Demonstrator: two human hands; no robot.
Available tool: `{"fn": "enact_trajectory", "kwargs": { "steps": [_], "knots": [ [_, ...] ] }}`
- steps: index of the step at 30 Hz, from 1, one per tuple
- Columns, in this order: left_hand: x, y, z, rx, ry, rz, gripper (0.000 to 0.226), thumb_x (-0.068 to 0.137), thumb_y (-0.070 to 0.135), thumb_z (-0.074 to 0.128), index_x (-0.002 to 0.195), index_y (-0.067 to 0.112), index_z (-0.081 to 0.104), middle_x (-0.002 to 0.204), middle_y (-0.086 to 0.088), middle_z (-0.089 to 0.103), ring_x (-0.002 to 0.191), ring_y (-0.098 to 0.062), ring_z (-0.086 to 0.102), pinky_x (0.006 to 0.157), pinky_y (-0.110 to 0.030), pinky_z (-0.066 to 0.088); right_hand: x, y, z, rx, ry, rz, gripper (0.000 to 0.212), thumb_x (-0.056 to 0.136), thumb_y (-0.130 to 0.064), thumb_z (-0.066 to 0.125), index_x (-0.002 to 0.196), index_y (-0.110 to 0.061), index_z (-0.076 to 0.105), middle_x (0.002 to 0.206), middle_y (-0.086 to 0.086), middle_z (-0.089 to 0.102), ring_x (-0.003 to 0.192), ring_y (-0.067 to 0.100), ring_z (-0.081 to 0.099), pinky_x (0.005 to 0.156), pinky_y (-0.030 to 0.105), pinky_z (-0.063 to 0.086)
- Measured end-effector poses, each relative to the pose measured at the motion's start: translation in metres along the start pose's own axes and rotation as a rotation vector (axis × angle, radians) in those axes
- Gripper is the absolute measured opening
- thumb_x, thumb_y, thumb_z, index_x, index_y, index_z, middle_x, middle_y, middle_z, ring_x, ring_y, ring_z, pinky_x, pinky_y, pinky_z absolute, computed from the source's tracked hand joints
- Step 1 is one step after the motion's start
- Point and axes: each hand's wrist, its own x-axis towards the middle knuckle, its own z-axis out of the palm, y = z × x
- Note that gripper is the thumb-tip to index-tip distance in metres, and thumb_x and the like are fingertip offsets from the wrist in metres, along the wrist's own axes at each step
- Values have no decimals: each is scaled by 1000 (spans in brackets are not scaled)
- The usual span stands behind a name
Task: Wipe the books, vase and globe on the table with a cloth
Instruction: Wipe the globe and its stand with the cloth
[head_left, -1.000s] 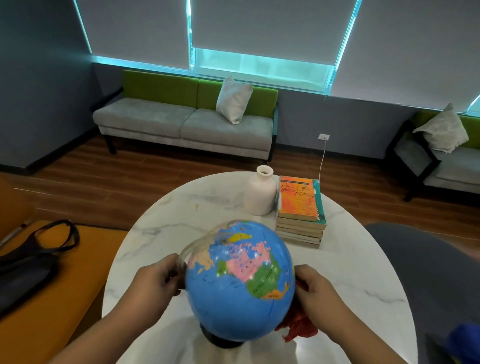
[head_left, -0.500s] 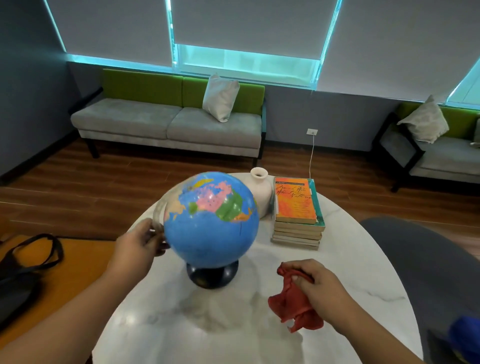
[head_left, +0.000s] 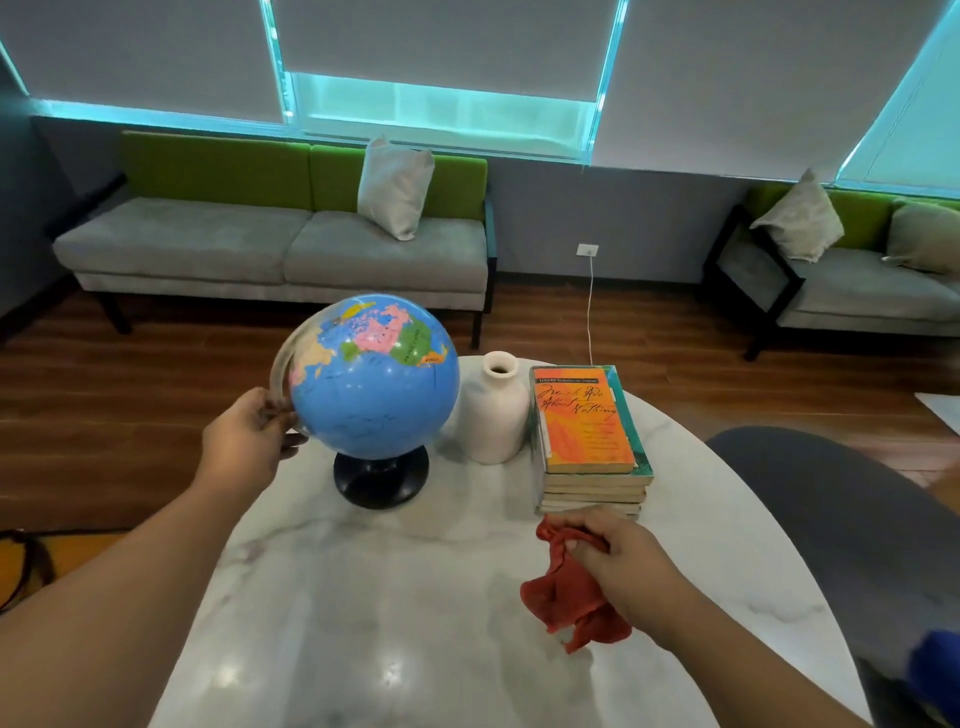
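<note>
Globe (head_left: 374, 379) now sitting further back on table (head_left: 415, 597), beside vase (head_left: 493, 415). L hand (head_left: 244, 452) gripping its arc; R hand (head_left: 623, 561) clutching cloth (head_left: 566, 603).

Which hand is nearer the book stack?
Right. The right hand, gripping the cloth, is in front of the book stack; the left hand grips the globe's arc, beyond the vase.
</note>
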Motion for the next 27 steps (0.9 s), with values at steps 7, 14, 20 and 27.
{"fn": "enact_trajectory", "kwargs": {
  "steps": [7, 14, 20, 27],
  "knots": [
    [20, -6, 7, -20, -2, -27, 34, 96, -8, 42, 84, 22, 54, 85, -7, 62, 70, -20, 62, 63, -29, 51, 5, 8, 6, -14, -5, 16, 38, 95, -10, 53, 97, -46, 65, 111, -22, 53, 101, 1, 52, 81, 8, 40],
    [27, -9, 6, -4, -2, -46, 30, 97, -6, 42, 87, 20, 55, 99, -15, 63, 73, -20, 63, 67, -31, 51, 1, 12, 7, 28, 19, 35, 40, 94, -6, 52, 95, -43, 67, 109, -21, 55, 101, -1, 53, 83, 9, 40],
    [16, -12, -5, 148, 28, -14, 47, 93, 13, 61, 137, 17, 43, 127, -5, 58, 111, -24, 59, 96, -44, 47, -7, 6, 8, 30, 54, 10, 43, 93, -5, 53, 92, -46, 64, 108, -19, 56, 101, -2, 53, 86, 10, 41],
    [-118, -7, 29, 47, -10, 44, 23, 94, 13, 59, 113, 25, 61, 114, 7, 62, 99, -11, 60, 83, -20, 44, -29, -6, 14, 118, 114, -18, 38, 93, -6, 55, 96, -42, 68, 107, -23, 57, 98, -6, 54, 78, 5, 42]
  ]
}}
